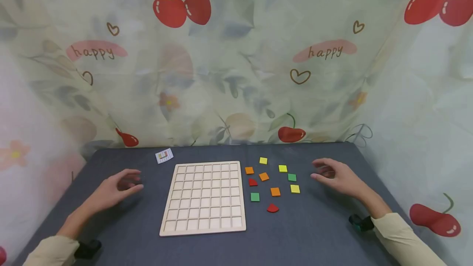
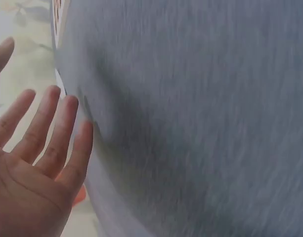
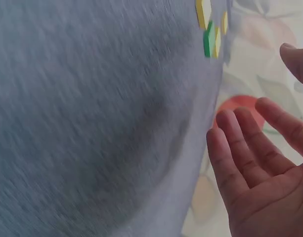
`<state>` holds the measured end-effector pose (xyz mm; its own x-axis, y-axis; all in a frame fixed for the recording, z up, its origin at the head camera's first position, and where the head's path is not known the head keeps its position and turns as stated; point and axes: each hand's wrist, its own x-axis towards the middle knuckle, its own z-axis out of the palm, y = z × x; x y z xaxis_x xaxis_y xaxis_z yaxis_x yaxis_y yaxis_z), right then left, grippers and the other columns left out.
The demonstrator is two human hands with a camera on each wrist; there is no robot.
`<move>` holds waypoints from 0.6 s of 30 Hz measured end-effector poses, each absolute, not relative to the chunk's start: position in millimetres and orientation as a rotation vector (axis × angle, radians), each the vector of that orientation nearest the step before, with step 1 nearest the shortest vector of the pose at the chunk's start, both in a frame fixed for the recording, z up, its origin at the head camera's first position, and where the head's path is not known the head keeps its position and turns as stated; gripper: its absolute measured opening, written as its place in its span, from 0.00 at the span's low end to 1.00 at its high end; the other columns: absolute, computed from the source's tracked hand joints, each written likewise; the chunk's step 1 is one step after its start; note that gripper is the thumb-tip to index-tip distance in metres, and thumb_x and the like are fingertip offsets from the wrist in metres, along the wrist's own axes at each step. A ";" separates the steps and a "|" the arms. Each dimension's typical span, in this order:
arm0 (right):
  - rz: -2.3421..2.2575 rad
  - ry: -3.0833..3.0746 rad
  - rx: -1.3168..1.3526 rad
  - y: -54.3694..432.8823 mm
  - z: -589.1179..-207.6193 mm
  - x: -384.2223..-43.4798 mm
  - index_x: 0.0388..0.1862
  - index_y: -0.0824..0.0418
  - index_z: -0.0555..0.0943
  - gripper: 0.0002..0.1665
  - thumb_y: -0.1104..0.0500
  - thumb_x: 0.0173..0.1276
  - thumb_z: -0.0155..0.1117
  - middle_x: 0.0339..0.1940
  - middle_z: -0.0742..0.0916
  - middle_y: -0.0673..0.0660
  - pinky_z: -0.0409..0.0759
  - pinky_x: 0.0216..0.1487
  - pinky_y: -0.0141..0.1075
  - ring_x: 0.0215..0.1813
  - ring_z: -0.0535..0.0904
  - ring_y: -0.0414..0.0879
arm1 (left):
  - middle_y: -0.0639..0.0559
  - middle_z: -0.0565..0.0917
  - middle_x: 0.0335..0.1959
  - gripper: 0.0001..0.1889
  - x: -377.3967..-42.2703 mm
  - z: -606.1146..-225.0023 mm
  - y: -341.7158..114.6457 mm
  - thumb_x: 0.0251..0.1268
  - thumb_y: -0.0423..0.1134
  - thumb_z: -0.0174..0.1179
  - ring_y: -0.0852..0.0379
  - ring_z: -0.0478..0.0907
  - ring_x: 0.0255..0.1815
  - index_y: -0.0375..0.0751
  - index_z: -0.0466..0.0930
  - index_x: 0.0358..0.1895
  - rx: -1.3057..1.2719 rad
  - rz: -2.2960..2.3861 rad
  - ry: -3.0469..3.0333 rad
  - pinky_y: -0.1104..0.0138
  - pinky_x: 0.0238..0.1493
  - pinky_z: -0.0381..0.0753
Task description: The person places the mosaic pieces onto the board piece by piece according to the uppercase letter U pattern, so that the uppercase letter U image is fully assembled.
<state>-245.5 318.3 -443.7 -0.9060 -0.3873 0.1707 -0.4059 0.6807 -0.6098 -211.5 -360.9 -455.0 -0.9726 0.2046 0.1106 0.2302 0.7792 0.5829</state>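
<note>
A pale wooden grid board [image 1: 205,197] lies flat at the middle of the dark table. To its right are scattered several small flat tiles: yellow squares such as the yellow tile [image 1: 282,168], orange squares such as the orange tile [image 1: 275,192], green squares such as the green tile [image 1: 255,197], and red pieces with a curved edge, such as the red piece [image 1: 272,208]. My left hand [image 1: 115,188] hovers left of the board, fingers loosely bent and holding nothing. On the far side of the tiles, my right hand [image 1: 338,177] is likewise relaxed, its palm bare in the right wrist view.
A small white card [image 1: 164,156] with a coloured pattern lies behind the board's left corner. The grey tablecloth [image 1: 281,237] reaches back to a printed curtain [image 1: 229,73] that encloses the table. A thin wire loop [image 1: 360,134] sits at the back right corner.
</note>
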 end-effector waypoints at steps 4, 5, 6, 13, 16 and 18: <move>1.185 -2.831 0.787 312.4 -448.5 -244.0 0.60 0.69 0.79 0.25 0.56 0.70 0.72 0.53 0.84 0.64 0.82 0.48 0.42 0.49 0.84 0.53 | 0.39 0.84 0.51 0.28 -208.6 -456.5 -352.2 0.66 0.42 0.71 0.46 0.85 0.45 0.30 0.74 0.63 -0.466 -1.258 -2.896 0.59 0.42 0.82; 1.224 -2.827 0.809 311.4 -450.1 -243.2 0.59 0.69 0.79 0.25 0.57 0.69 0.73 0.53 0.84 0.64 0.82 0.48 0.41 0.49 0.84 0.53 | 0.39 0.83 0.52 0.29 -207.8 -457.2 -349.7 0.65 0.41 0.71 0.46 0.84 0.46 0.30 0.74 0.64 -0.497 -1.311 -2.886 0.60 0.43 0.82; 1.253 -2.821 0.829 310.5 -451.8 -242.5 0.59 0.70 0.79 0.25 0.58 0.69 0.73 0.53 0.84 0.64 0.82 0.47 0.40 0.49 0.84 0.53 | 0.39 0.83 0.53 0.29 -206.8 -458.1 -347.0 0.65 0.40 0.72 0.45 0.84 0.47 0.30 0.74 0.64 -0.516 -1.354 -2.880 0.60 0.43 0.82; 1.372 -2.813 0.839 301.4 -463.3 -237.6 0.58 0.70 0.80 0.25 0.58 0.68 0.74 0.52 0.84 0.63 0.82 0.48 0.40 0.49 0.83 0.54 | 0.37 0.80 0.58 0.31 -201.9 -467.7 -329.1 0.60 0.42 0.76 0.42 0.81 0.52 0.33 0.75 0.64 -0.612 -1.365 -2.912 0.58 0.46 0.82; 1.365 -2.825 0.835 297.6 -467.6 -236.8 0.58 0.69 0.80 0.26 0.56 0.67 0.75 0.52 0.84 0.63 0.81 0.50 0.42 0.50 0.82 0.56 | 0.42 0.80 0.58 0.33 -201.9 -470.6 -323.5 0.57 0.47 0.77 0.45 0.80 0.52 0.38 0.77 0.63 -0.632 -1.259 -2.947 0.59 0.46 0.80; 1.349 -2.835 0.827 295.9 -468.9 -236.6 0.58 0.68 0.80 0.27 0.54 0.67 0.75 0.53 0.84 0.62 0.81 0.51 0.43 0.51 0.81 0.57 | 0.44 0.80 0.58 0.33 -202.7 -471.0 -320.3 0.56 0.49 0.77 0.46 0.79 0.52 0.40 0.78 0.63 -0.651 -1.206 -2.949 0.60 0.46 0.80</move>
